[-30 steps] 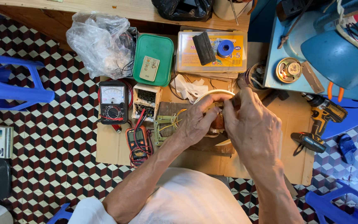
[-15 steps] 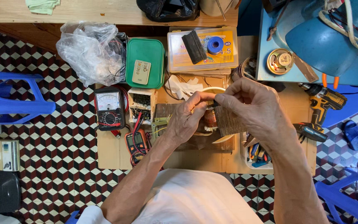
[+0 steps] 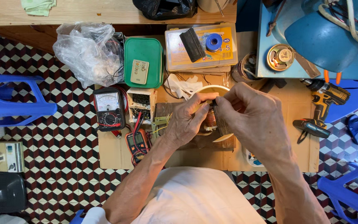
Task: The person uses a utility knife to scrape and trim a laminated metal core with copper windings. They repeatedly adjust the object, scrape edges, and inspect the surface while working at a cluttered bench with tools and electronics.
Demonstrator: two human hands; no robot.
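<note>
Pinching a copper-wound coil (image 3: 211, 118) — left hand (image 3: 185, 124), right hand (image 3: 251, 120) curled close.

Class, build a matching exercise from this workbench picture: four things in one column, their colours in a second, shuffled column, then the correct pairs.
Things:
1. lidded box
2. cordless drill
3. roll of tape
4. plastic stool

Colours:
A. yellow and black
B. blue, on the checked floor
C. green
D. blue, on a yellow case

Pairs: 1-C, 2-A, 3-D, 4-B

A green tin (image 3: 143, 62), analog meter (image 3: 109, 108), cordless drill (image 3: 324, 103) and plastic bag (image 3: 88, 52) lie about.
</note>
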